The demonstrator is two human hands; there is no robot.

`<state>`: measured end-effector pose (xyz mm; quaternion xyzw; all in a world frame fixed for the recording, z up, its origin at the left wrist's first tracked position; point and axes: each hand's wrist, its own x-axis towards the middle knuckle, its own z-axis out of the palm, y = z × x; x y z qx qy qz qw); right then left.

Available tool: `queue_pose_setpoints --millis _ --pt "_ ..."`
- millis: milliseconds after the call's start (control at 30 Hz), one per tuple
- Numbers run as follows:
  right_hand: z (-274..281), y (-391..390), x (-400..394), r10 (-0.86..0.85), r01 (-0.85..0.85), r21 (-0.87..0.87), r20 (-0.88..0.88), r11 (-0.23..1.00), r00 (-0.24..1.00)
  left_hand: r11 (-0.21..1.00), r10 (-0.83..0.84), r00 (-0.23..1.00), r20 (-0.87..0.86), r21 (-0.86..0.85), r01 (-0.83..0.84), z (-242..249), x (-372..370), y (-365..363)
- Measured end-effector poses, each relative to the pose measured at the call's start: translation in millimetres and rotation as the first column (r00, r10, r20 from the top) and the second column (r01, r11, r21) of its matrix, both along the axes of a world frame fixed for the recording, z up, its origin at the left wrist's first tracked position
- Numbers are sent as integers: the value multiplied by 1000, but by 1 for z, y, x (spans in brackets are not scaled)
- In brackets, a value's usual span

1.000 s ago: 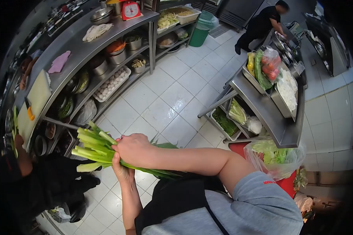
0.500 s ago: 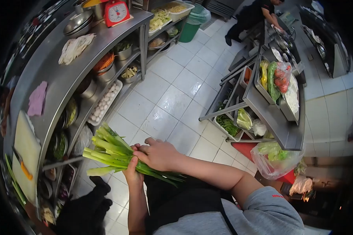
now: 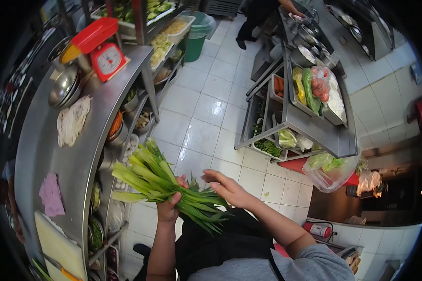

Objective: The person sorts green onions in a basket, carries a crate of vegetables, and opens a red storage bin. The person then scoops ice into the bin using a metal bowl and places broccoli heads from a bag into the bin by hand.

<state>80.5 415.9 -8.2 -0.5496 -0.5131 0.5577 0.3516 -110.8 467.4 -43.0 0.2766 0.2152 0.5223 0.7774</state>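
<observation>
My left hand is wrapped round the middle of a bunch of green onions. The thick pale-green cut ends point up and left; the darker leaves fan out to the lower right, over my black apron. My right hand is open beside the leaf side, fingers stretched out and apart from the bunch. A few loose-looking leaf tips stick up between the two hands.
On the steel counter are a cutting board with an orange-handled knife, a pink cloth, metal bowls and a red scale. A vegetable rack stands right. A co-worker is at the back.
My right hand has let go of the green onions and moved right, its fingers opening. The bunch stays in my left hand, with its leaves spread wider. The view has shifted.
</observation>
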Motion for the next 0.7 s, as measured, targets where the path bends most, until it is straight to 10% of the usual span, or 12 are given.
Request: queue_pose_setpoints --millis 267,700 --pt "-24 -1 127 -302 251 169 517 953 801 986 -164 986 -22 -24 163 5 66 82" --pt "-162 172 274 50 69 -218 496 973 867 999 -21 980 -200 -43 13 8 164 228"
